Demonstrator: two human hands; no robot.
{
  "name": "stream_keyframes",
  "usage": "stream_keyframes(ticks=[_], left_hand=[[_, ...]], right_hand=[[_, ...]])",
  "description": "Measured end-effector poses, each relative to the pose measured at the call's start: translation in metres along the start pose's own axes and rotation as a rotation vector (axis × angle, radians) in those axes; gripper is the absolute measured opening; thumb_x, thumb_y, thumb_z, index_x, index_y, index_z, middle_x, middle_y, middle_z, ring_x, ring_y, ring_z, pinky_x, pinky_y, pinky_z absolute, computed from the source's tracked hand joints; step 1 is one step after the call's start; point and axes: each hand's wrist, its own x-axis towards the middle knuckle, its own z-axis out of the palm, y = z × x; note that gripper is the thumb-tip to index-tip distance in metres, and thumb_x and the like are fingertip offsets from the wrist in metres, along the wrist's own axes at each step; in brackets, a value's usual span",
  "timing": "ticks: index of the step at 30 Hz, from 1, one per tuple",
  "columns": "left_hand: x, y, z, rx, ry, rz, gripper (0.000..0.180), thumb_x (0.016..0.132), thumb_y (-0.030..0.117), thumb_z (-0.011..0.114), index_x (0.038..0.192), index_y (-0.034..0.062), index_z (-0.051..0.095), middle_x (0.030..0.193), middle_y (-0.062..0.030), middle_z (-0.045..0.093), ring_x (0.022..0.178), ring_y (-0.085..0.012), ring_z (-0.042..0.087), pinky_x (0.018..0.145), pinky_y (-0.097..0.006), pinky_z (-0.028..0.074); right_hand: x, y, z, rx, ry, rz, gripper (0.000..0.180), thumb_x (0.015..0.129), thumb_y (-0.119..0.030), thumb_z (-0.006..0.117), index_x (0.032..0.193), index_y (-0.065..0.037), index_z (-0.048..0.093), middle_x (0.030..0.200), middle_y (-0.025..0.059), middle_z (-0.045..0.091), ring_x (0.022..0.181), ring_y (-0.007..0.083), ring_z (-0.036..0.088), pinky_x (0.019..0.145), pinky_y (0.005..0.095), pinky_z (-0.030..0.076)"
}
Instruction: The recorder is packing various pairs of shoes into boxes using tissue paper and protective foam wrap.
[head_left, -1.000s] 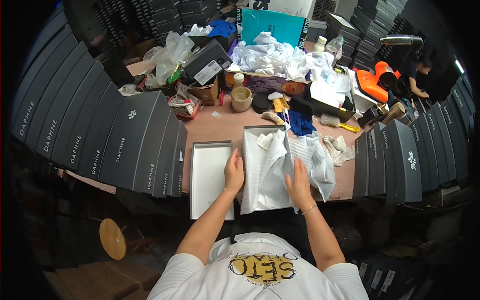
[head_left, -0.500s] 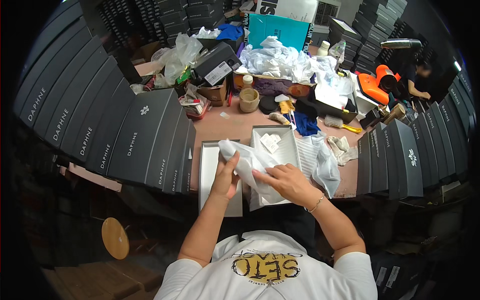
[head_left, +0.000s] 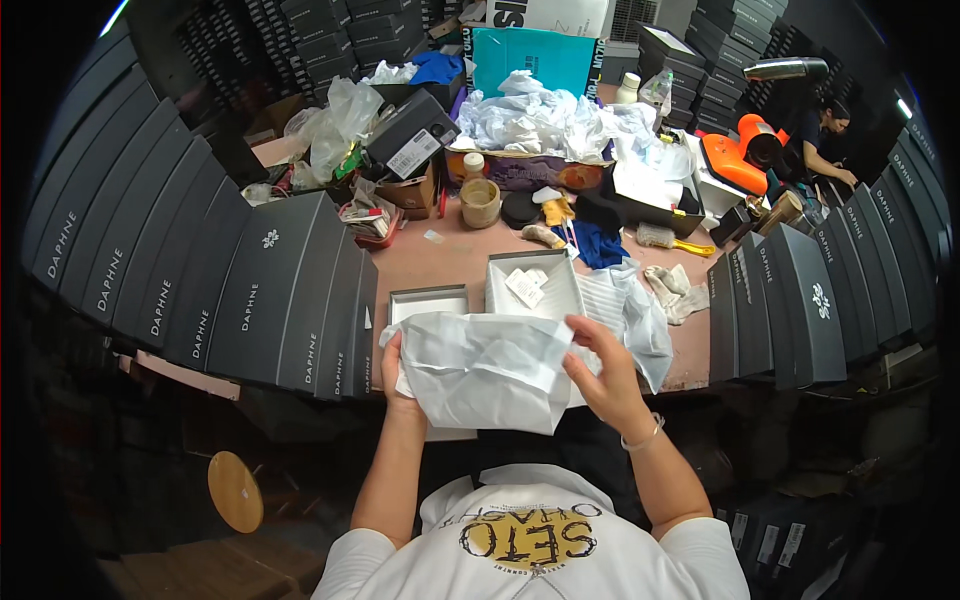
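Note:
A white tissue-paper bundle is held up in front of me, wide and creased; anything wrapped inside is hidden. My left hand is closed on its left end, with the fingers mostly behind the paper. At the right edge my right hand has thumb and index finger spread apart, fingertips at the paper. Behind the bundle stands an open shoe box, white inside, with white tags in it. Left of that box lies a shallow box part, probably the lid, partly covered by the paper.
Dark shoe boxes line the left side and more boxes the right. Loose white tissue, a white cloth, a yellow-handled brush and a jar lie around. A carton of crumpled paper stands behind. Another person works far right.
The white bundle has turned from a slant to lie broadly across, nearer to me. My right hand has moved from on top of the paper to its right edge, its fingers spreading.

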Motion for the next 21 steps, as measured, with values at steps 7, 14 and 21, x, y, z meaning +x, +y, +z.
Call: stream_keyframes(ticks=[7, 14, 21], left_hand=[[0.033, 0.017, -0.007, 0.102, -0.005, 0.278, 0.052, 0.096, 0.052, 0.042, 0.106, 0.0047, 0.06, 0.098, -0.0104, 0.065, 0.09, -0.0246, 0.063, 0.084, -0.039, 0.052], [0.018, 0.067, 0.01, 1.616, 0.045, 1.293, 0.044, 0.09, 0.043, 0.058, 0.098, 0.0005, 0.054, 0.094, -0.0122, 0.058, 0.087, -0.0266, 0.058, 0.08, -0.04, 0.046], [0.03, 0.007, -0.017, 1.198, -0.519, -0.249, 0.086, 0.086, 0.058, 0.054, 0.146, 0.0023, 0.027, 0.147, -0.0176, 0.035, 0.136, -0.0301, 0.035, 0.112, -0.044, 0.027]], right_hand=[[-0.002, 0.033, 0.02, 0.67, 0.083, 0.367, 0.049, 0.079, -0.01, 0.068, 0.123, 0.003, 0.051, 0.107, 0.0064, 0.061, 0.099, 0.012, 0.056, 0.089, 0.0257, 0.044], [-0.012, 0.061, -0.038, 0.501, 0.401, 0.179, 0.041, 0.078, -0.013, 0.058, 0.117, 0.0, 0.053, 0.091, 0.0027, 0.056, 0.08, 0.0072, 0.052, 0.071, 0.0203, 0.041], [0.019, 0.047, -0.05, 0.893, 0.347, 0.168, 0.043, 0.078, -0.027, 0.057, 0.113, -0.003, 0.052, 0.091, 0.0082, 0.058, 0.084, 0.0171, 0.06, 0.081, 0.0281, 0.049]])
